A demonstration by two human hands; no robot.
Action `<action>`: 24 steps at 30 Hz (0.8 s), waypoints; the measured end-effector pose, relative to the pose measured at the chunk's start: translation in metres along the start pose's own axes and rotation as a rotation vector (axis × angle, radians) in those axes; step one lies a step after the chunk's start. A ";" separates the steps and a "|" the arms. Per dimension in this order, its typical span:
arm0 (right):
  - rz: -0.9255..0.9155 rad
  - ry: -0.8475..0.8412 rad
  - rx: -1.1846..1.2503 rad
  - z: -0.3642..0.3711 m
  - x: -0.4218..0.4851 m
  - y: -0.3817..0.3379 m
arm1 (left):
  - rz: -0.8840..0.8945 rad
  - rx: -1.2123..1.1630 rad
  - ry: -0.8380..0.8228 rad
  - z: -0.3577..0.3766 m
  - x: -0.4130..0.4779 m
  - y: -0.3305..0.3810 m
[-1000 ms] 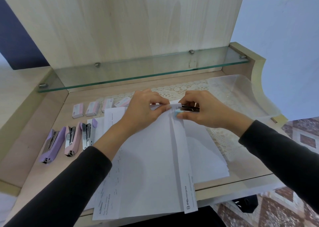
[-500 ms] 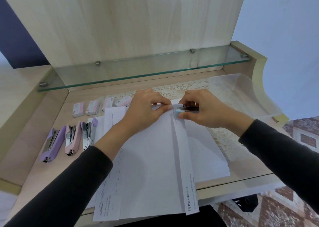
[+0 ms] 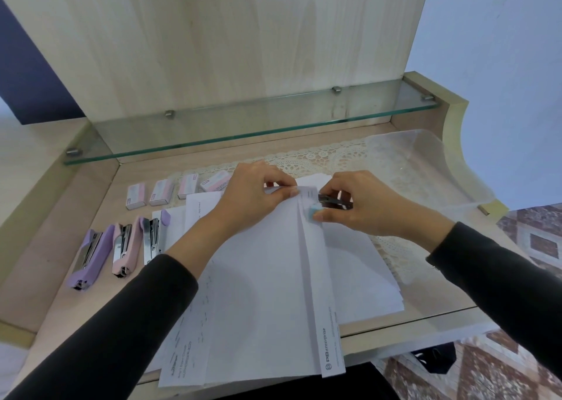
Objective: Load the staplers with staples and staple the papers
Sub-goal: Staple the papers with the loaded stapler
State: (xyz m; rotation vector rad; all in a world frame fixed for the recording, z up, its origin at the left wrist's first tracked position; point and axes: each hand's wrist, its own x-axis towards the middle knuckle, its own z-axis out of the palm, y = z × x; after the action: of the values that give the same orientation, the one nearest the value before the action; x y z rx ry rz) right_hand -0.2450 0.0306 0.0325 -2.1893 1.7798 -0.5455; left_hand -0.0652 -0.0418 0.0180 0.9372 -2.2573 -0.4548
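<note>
Overhead view of a pale wooden desk (image 3: 91, 186) beneath a glass shelf (image 3: 243, 126). Across the middle and overhanging the front edge, a fanned stack of white papers (image 3: 258, 293), the top sheet with a long folded strip (image 3: 327, 351) printed "PB enterprise" near its lower end; other print too small to read. At the right rear, a clear plastic tray (image 3: 425, 156) on a cream lace mat (image 3: 319, 159), contents not made out.

Two arms in black sleeves reaching in from the near corners to meet at the top edge of the stack. Fingers of the left hand (image 3: 252, 199) curled, thumb and forefinger pinching the papers' top edge. Fingers of the right hand (image 3: 365, 205) wrapped around a small blue stapler (image 3: 316, 214), thumb against its blue end. Dark metal arm pointing towards the left hand, mouth at the top of the folded strip, just beside the left fingertips.

On bare wood to the left, well apart from both hands, three more staplers side by side: a purple stapler (image 3: 89, 256) outermost, a pink stapler (image 3: 124, 247) in the middle, and a third stapler (image 3: 155, 235) with a purple cap and bare metal showing, at the papers' left edge. Behind them, a row of four small pink-and-white staple boxes (image 3: 135, 196), labels too blurred to read, the rightmost partly behind the left hand.
</note>
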 end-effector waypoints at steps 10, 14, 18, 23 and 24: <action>0.281 -0.067 0.069 0.006 -0.038 0.013 | -0.183 -0.002 -0.108 0.029 0.020 -0.015; 0.338 -0.050 0.056 0.009 -0.037 0.018 | -0.255 -0.030 -0.088 0.043 0.021 -0.022; 0.336 -0.091 0.029 0.011 -0.030 0.018 | -0.236 0.039 -0.056 0.041 0.018 -0.022; 0.408 -0.010 0.026 0.019 -0.008 0.016 | -0.244 0.054 0.002 0.018 0.005 -0.022; 0.424 0.039 0.024 0.021 -0.001 0.015 | -0.252 0.059 0.004 0.012 0.000 -0.022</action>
State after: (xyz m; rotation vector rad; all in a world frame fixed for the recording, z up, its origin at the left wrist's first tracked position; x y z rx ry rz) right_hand -0.2486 0.0284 0.0070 -1.7173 2.1601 -0.5059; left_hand -0.0627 -0.0562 -0.0024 1.2597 -2.1682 -0.4970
